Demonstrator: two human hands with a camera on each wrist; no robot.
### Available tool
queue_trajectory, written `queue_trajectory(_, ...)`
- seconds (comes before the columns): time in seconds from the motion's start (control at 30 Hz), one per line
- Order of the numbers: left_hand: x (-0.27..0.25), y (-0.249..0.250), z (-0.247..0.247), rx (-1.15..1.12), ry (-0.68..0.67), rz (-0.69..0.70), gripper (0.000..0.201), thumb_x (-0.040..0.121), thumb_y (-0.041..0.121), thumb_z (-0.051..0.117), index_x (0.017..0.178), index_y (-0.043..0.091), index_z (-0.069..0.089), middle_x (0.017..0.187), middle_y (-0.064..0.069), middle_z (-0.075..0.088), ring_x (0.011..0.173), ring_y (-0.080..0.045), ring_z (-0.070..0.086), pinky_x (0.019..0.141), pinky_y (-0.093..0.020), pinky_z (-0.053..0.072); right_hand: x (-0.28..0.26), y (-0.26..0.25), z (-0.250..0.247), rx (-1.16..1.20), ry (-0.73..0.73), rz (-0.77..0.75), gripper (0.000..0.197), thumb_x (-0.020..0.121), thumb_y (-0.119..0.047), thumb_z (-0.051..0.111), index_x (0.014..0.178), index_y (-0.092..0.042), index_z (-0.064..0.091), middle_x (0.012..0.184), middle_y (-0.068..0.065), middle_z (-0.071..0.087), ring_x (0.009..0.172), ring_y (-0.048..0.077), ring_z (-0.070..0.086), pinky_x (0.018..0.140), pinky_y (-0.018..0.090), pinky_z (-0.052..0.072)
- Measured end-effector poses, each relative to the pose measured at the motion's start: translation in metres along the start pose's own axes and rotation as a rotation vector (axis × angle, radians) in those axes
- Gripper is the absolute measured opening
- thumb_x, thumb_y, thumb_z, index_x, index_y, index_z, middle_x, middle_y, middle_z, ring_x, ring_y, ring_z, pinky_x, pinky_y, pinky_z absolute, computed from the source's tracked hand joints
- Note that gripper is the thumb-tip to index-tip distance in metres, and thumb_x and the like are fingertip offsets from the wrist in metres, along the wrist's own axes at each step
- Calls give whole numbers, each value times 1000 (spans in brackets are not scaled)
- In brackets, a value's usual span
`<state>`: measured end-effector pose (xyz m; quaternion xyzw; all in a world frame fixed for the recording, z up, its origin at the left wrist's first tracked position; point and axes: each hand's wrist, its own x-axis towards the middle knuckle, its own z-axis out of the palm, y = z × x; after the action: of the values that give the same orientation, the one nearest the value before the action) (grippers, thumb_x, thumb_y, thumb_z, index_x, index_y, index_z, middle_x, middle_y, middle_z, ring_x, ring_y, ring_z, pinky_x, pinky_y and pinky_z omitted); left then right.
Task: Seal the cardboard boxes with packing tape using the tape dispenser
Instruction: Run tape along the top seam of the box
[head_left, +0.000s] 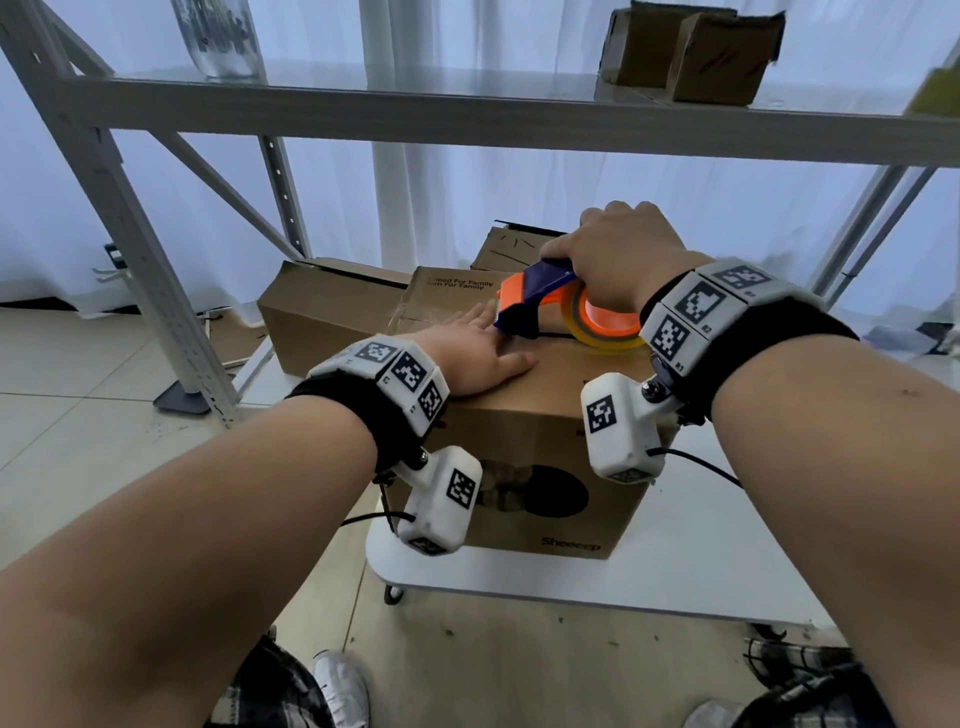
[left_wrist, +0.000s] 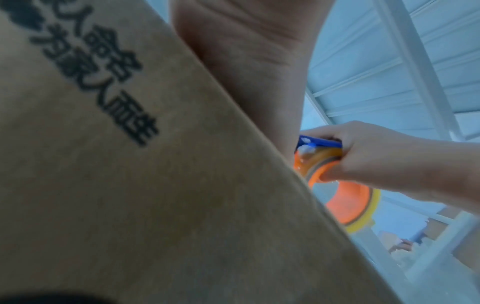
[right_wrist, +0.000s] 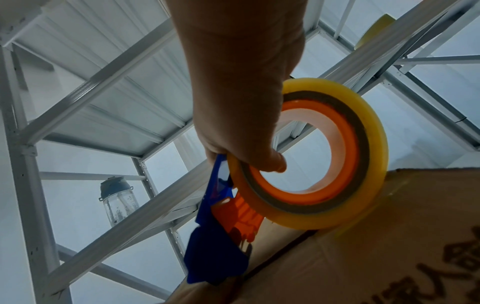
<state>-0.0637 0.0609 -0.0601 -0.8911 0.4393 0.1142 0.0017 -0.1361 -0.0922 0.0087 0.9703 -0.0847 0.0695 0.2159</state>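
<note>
A brown cardboard box (head_left: 524, 431) stands on a white table (head_left: 675, 566) in front of me. My left hand (head_left: 475, 348) lies flat on its top, fingers straight. My right hand (head_left: 618, 254) grips the blue and orange tape dispenser (head_left: 540, 296) with its yellowish tape roll (head_left: 608, 332), which rests on the box top near the seam. In the right wrist view the tape roll (right_wrist: 322, 154) touches the box (right_wrist: 376, 246) and the blue blade end (right_wrist: 215, 257) points down at the flap gap. The left wrist view shows the box side (left_wrist: 130, 185) and the dispenser (left_wrist: 337, 179).
More cardboard boxes (head_left: 332, 317) lie behind the one on the table, and two small boxes (head_left: 696, 52) sit on the metal shelf (head_left: 467, 119) above. A clear bottle (head_left: 218, 36) stands on that shelf at left. The shelf's upright (head_left: 130, 249) rises at left.
</note>
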Motion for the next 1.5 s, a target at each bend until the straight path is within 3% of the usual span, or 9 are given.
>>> queue_trajectory(0.13,-4,-5,1,-5,-8,34,78,95,62,22,152,18,-6,160,-4,-9,147,-14,-7,116,-29,-3,-5,7,1,58,8,34,44,96,-18,42,135,-40,43,116,10,52,110,30,47,88,43,37)
queue_trajectory(0.37,-8,-21,-6,6,-30,-259,103,81,81,19,152,11,-8,159,-6,-13,147,-18,-7,118,-35,-2,-9,5,1,64,24,46,46,96,-19,41,137,-40,40,118,10,51,112,31,47,91,44,36)
queue_trajectory(0.57,3,0,4,-38,-6,-150,100,83,80,22,152,14,-6,159,-4,-11,147,-16,-8,118,-34,-3,-11,3,3,15,47,35,46,98,-22,38,141,-37,36,122,11,51,115,32,46,91,44,37)
queue_trajectory(0.73,2,-4,5,-69,25,-148,96,85,77,21,152,15,-6,160,-1,-9,147,-12,-7,119,-32,-2,-13,13,-1,-96,41,-44,45,99,-18,35,142,-32,34,117,14,51,110,32,50,86,40,38)
queue_trajectory(1.03,3,-3,5,-80,21,-128,96,84,77,22,152,16,-7,160,1,-9,147,-11,-6,118,-32,-2,-19,24,-6,-100,24,-57,47,97,-16,38,142,-31,33,118,14,51,110,30,49,88,39,37)
queue_trajectory(1.27,5,-3,3,-70,-1,-126,94,86,76,22,152,16,-7,160,1,-10,147,-12,-6,119,-33,-1,-40,67,-26,-124,-29,67,44,96,-19,43,136,-35,41,113,10,52,107,29,49,81,39,35)
queue_trajectory(1.5,5,1,0,-61,-3,-157,91,87,74,24,153,17,-3,160,2,-8,147,-13,-4,119,-34,-1,-50,65,-2,-30,-24,161,43,97,-20,41,137,-35,41,113,10,53,108,29,48,88,39,36)
